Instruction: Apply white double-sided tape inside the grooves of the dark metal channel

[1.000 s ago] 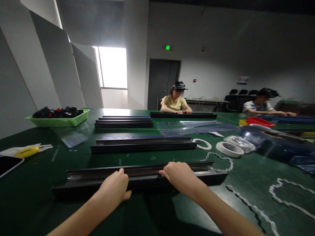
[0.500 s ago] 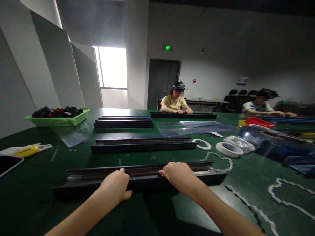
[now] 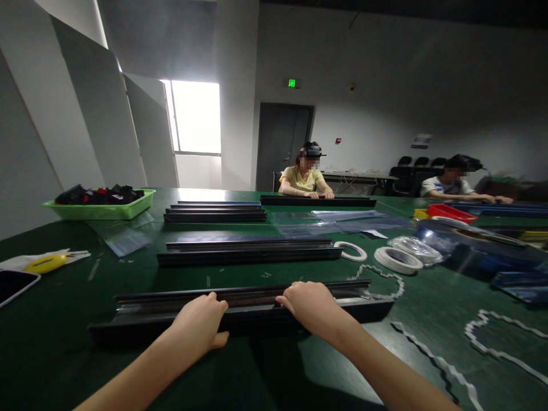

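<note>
A long black channel-shaped strip (image 3: 141, 318) lies across the table in front of me, its open trough facing up. My left hand (image 3: 200, 321) is closed over its near wall left of the middle, the thumb showing below on my side and the fingertips inside the trough. Farther right, my right hand (image 3: 309, 307) grips the same strip, fingers curled over it and partly hidden. I cannot make out whether a small piece lies under the right fingertips.
Behind lies another black strip (image 3: 252, 256), with several more (image 3: 214, 217) farther back. Tape rolls (image 3: 398, 260) and a wavy white strip (image 3: 440, 362) are on the right. A green basket (image 3: 98, 212), yellow tool (image 3: 46, 263) and phone (image 3: 15, 287) are left. Two people work across the table.
The fingers of my left hand have shifted very slightly on the strip. My right hand and the strip look nearly unmoved.
</note>
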{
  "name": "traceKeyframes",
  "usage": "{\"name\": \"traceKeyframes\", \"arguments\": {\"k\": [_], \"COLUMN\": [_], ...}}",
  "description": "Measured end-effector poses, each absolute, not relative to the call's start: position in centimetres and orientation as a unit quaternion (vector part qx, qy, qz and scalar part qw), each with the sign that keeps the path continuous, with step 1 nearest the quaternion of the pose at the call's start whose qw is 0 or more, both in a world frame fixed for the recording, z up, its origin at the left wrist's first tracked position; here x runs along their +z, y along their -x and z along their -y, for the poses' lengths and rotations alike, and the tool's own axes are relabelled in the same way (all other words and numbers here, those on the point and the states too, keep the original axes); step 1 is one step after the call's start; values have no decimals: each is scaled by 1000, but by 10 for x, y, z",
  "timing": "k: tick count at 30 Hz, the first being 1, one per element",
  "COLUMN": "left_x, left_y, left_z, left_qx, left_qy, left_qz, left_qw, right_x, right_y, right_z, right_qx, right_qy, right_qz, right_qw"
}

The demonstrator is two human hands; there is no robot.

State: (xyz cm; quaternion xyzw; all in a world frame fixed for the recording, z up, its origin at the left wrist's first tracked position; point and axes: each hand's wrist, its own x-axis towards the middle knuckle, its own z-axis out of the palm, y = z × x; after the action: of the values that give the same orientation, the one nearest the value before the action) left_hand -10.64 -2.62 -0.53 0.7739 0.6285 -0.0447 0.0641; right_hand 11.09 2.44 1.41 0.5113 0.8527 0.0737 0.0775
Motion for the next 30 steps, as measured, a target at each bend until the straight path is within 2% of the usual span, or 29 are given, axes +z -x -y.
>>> {"name": "traceKeyframes", "arguments": {"k": [30], "left_x": [-15], "left_y": [101], "left_z": [27], "left_qx": [-30], "left_qy": [-775], "left_qz": [-631], "left_qw": [16], "right_x": [11], "right_y": [-112], "right_z": [-26], "right_qx": [78], "right_qy": [-508], "right_qz": [-855], "right_qw": [73]}}
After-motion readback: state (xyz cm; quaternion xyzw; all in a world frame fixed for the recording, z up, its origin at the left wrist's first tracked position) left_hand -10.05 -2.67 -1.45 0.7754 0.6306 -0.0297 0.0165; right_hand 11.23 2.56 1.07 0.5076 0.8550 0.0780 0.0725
